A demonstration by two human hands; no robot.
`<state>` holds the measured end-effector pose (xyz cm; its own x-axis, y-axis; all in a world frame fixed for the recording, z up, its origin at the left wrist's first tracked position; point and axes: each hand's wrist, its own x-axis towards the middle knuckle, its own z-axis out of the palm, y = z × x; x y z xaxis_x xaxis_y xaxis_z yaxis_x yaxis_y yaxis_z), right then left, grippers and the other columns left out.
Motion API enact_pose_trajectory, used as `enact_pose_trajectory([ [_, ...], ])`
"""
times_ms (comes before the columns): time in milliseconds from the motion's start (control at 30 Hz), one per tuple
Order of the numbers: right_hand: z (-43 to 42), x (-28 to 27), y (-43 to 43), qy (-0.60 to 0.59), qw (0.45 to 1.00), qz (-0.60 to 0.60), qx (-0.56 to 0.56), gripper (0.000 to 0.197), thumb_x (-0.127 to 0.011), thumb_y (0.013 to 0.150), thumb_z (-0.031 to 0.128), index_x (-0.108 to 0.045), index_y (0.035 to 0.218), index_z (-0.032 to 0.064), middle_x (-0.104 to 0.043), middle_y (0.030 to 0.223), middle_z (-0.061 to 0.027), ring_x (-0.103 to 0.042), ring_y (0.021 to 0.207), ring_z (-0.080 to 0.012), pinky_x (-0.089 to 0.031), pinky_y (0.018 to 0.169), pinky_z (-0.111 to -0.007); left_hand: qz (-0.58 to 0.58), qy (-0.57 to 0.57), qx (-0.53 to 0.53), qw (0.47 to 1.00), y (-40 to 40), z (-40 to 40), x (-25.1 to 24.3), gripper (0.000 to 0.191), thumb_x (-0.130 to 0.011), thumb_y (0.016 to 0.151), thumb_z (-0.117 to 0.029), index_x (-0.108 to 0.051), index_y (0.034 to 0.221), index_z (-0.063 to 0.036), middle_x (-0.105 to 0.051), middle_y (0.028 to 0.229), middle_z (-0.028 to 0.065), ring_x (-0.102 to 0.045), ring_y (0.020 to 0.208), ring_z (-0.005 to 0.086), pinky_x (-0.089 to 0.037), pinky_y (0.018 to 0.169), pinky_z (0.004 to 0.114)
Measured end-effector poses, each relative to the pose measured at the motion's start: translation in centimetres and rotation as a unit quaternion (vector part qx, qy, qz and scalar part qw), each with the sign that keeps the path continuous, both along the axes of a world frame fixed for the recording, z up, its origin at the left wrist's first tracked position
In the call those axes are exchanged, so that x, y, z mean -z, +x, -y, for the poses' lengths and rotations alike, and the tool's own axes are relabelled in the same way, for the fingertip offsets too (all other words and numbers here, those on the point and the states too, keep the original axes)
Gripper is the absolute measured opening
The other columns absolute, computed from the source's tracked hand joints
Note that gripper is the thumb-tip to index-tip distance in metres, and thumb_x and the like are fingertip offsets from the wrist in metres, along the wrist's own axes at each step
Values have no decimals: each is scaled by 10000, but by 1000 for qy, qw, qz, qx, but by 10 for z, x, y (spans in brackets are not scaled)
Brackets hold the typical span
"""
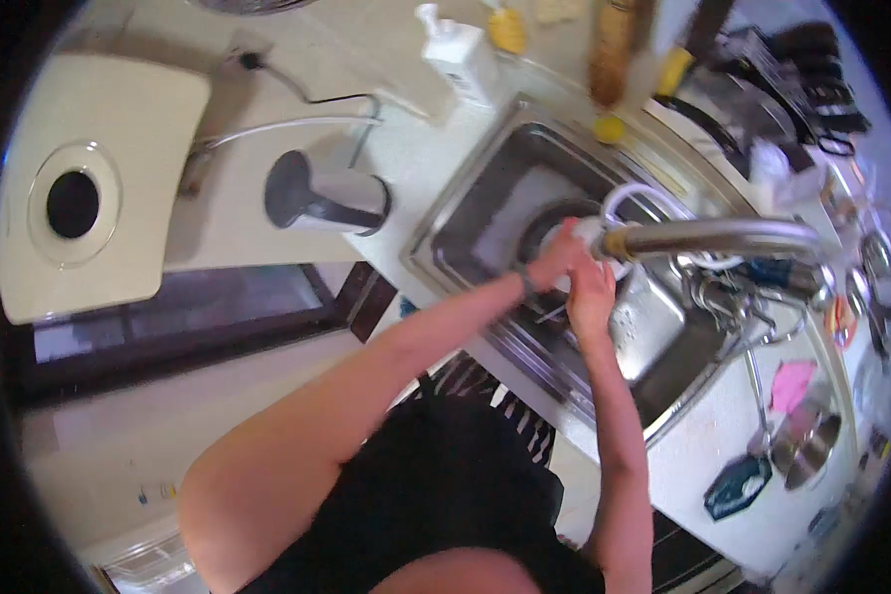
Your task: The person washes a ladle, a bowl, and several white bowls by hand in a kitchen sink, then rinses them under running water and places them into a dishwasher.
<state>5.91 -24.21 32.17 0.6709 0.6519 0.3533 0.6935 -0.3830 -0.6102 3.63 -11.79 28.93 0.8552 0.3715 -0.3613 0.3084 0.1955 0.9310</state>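
Note:
Both of my hands meet over the stainless steel sink (482, 200), below the curved metal tap spout (713, 237). A white round dish (621, 269) is at my fingers, partly covered by them and by the spout. My left hand (559, 258) reaches in from the left and grips the dish, with a dark band at the wrist. Close beside it, my right hand (591, 293) has its fingers bent against the dish's near side. Blur hides the exact finger contact. A white hose (642, 191) loops just behind the spout.
A white pump bottle (460, 63) stands behind the sink. Left of it are a grey-and-white electric kettle (334, 197) and a cream appliance (134, 134). To the right lie a pink cloth (792, 386), a metal bowl (808, 449) and a dark green dish (739, 486).

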Motion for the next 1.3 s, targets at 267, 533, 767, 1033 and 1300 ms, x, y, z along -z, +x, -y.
enact_pose_trajectory([
  [267,6,5,-9,-30,999,12,11,309,-505,707,45,-566,1010,52,-612,990,-109,-572,973,-256,-373,974,-420,-8,-29,36,999,-2,6,-48,441,-429,860,-125,-367,1286,-30,-449,1238,92,-435,1124,167,-353,951,291],
  [533,12,16,-2,-43,998,-42,38,282,-591,649,84,-576,923,22,-598,842,-140,-577,839,-292,-444,804,-422,-83,-119,-16,989,-30,-26,42,281,-487,848,-136,-538,1094,-10,-563,1043,47,-522,909,115,-434,803,283],
  [767,0,8,-16,-140,967,-207,49,312,-558,680,67,-580,988,24,-608,1022,-113,-567,974,-247,-339,1015,-404,-81,-70,-56,993,-15,6,-16,463,-472,831,-112,-391,1284,-59,-532,1143,73,-536,1022,162,-447,864,301],
  [1033,-3,-4,-11,-61,994,-86,0,441,-627,645,122,-542,1071,48,-575,1061,-146,-512,1083,-282,-320,1008,-474,-3,-128,-29,991,-22,-11,2,246,-492,870,-192,-592,1017,-22,-592,998,51,-535,936,126,-437,770,283],
  [1300,-10,0,-16,-78,961,-262,50,224,-542,766,53,-599,980,18,-641,848,-136,-617,786,-275,-470,732,-355,-60,-66,2,996,-1,-11,-22,406,-437,928,-338,-474,1210,-48,-540,1116,66,-520,992,148,-418,854,287],
])
